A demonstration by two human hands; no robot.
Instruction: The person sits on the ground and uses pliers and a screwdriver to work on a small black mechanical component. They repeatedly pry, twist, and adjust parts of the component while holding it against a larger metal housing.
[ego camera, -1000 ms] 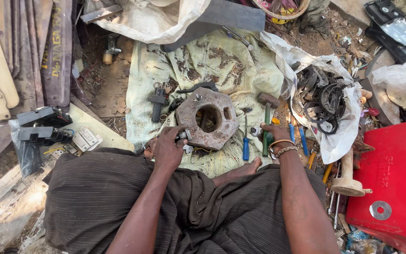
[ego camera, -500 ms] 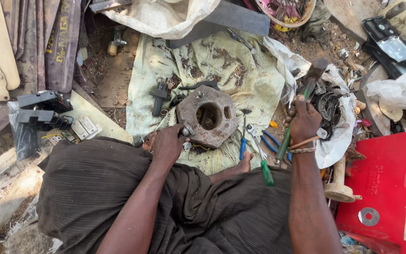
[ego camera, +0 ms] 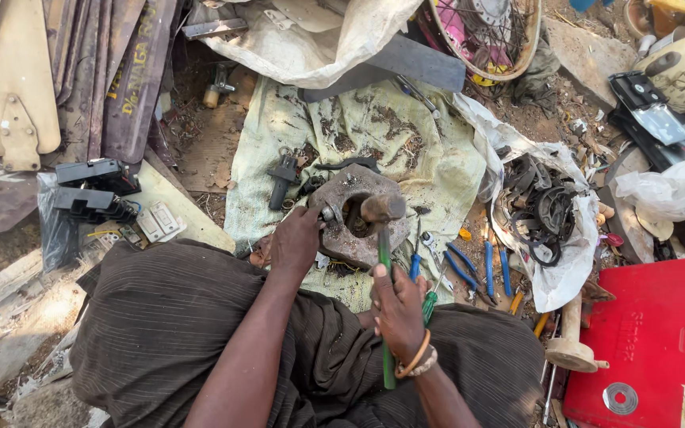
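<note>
Far left: black plastic electrical blocks (ego camera: 93, 190) lie aside on a board. Left hand (ego camera: 295, 242) is closed on a small metal fitting at the near-left rim of the rusty round cast-metal housing (ego camera: 356, 214), apparently steadying it on the stained green cloth (ego camera: 430, 150). Right hand (ego camera: 398, 305) is wrapped around the green-handled hammer (ego camera: 382, 238), its head over the housing's central hole. Blue-handled pliers (ego camera: 469, 265) lie just right, within reach.

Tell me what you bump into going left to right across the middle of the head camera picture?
Black boxy parts → left hand on the round rusty metal part → green-handled hammer in the right hand → blue-handled pliers → white bag of black rubber rings → red box.
</note>
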